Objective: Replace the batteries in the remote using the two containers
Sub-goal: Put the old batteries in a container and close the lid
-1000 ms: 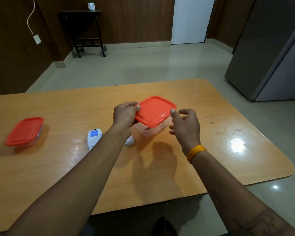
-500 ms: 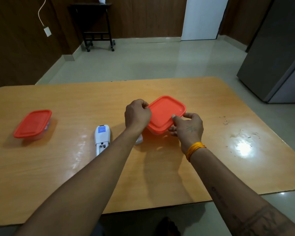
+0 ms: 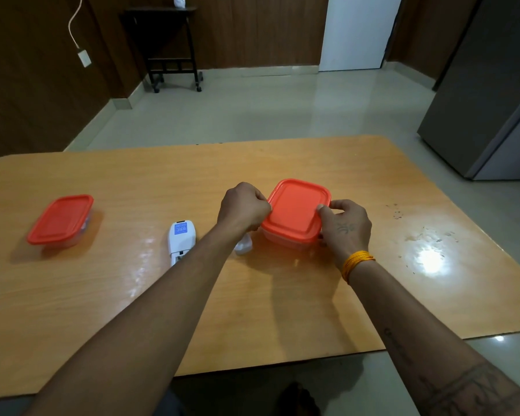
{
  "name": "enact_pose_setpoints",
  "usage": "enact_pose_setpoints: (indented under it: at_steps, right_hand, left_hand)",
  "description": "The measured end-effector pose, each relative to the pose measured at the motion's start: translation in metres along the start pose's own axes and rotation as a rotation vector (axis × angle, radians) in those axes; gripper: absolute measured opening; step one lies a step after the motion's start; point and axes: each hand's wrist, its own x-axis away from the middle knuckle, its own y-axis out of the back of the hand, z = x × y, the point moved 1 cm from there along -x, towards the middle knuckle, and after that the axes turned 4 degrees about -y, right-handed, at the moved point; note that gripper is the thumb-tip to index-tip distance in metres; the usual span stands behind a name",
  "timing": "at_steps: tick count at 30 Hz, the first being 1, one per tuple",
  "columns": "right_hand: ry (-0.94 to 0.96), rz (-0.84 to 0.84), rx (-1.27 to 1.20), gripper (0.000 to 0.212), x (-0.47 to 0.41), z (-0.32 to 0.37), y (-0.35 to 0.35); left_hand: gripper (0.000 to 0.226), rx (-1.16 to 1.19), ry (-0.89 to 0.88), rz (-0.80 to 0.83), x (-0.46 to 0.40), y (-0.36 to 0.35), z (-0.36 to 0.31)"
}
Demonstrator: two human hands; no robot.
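A clear container with a red lid (image 3: 296, 210) stands on the wooden table (image 3: 282, 310) near its middle. My left hand (image 3: 243, 205) grips the lid's left edge with curled fingers. My right hand (image 3: 344, 225) holds the lid's right front corner, thumb on top. A white remote (image 3: 181, 239) lies face down to the left of my left forearm, its battery bay uncovered. A small white piece (image 3: 243, 245), probably the battery cover, peeks out under my left wrist. A second red-lidded container (image 3: 61, 219) sits shut at the table's far left.
A grey cabinet (image 3: 490, 94) stands on the floor beyond the table's right corner. A dark side table (image 3: 171, 43) is against the far wall. A bright light glare (image 3: 431, 259) lies on the table at the right.
The container was tilted and raised off the table, held mainly by my left hand. It now rests flat on the table, and both hands press on the lid's edges.
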Motion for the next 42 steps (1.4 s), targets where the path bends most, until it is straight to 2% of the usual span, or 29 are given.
enact_pose_setpoints:
  at_steps: [5, 7, 10, 13, 15, 18, 20, 22, 24, 28, 31, 36, 40, 42]
  right_hand:
    - [-0.016, -0.030, -0.041, 0.023, 0.011, 0.010, 0.006]
    - [-0.015, -0.030, -0.098, 0.022, 0.010, 0.010, 0.006]
    - [0.001, 0.029, -0.175, 0.025, 0.012, 0.014, 0.005]
    - [0.064, 0.091, -0.218, 0.014, 0.015, 0.018, 0.004]
    - [0.065, 0.115, -0.169, 0.027, 0.019, 0.017, 0.002]
    - [-0.051, 0.248, -0.107, 0.075, 0.025, 0.011, -0.003]
    - [-0.120, 0.318, -0.134, 0.084, 0.030, 0.010, -0.005]
    - [-0.127, 0.304, -0.165, 0.083, 0.031, 0.014, -0.005]
    - [-0.093, 0.282, -0.194, 0.072, 0.032, 0.017, -0.006]
    - [-0.070, 0.270, -0.190, 0.058, 0.033, 0.017, -0.010]
    - [-0.128, 0.319, -0.176, 0.051, 0.031, 0.017, -0.012]
    - [-0.177, 0.241, -0.217, 0.069, 0.019, 0.021, 0.001]
    - [-0.187, 0.254, -0.224, 0.072, 0.008, 0.016, 0.011]
    - [-0.124, 0.313, -0.172, 0.072, 0.010, 0.014, 0.011]
  left_hand:
    - [0.032, -0.043, -0.003, 0.064, 0.008, -0.006, -0.006]
    - [0.043, 0.041, 0.022, 0.076, 0.010, -0.007, -0.008]
    - [0.076, 0.151, 0.106, 0.007, 0.007, -0.009, -0.006]
    - [0.079, 0.105, 0.093, -0.044, 0.004, -0.013, -0.004]
    - [0.076, 0.113, 0.079, -0.061, 0.006, -0.015, -0.004]
    - [0.079, 0.142, 0.095, -0.090, 0.008, -0.018, -0.007]
    - [0.084, 0.209, 0.120, -0.077, 0.011, -0.020, -0.008]
    - [0.091, 0.320, 0.156, -0.059, 0.013, -0.021, -0.010]
    - [0.091, 0.374, 0.168, -0.053, 0.011, -0.020, -0.010]
    - [0.074, 0.343, 0.142, -0.041, 0.009, -0.012, -0.010]
    - [0.074, 0.314, 0.133, -0.012, 0.011, -0.008, -0.006]
    - [0.084, 0.373, 0.066, 0.072, 0.020, -0.014, -0.008]
    - [0.075, 0.535, 0.176, 0.146, 0.024, -0.022, -0.010]
    - [0.084, 0.615, 0.215, 0.118, 0.021, -0.024, -0.010]
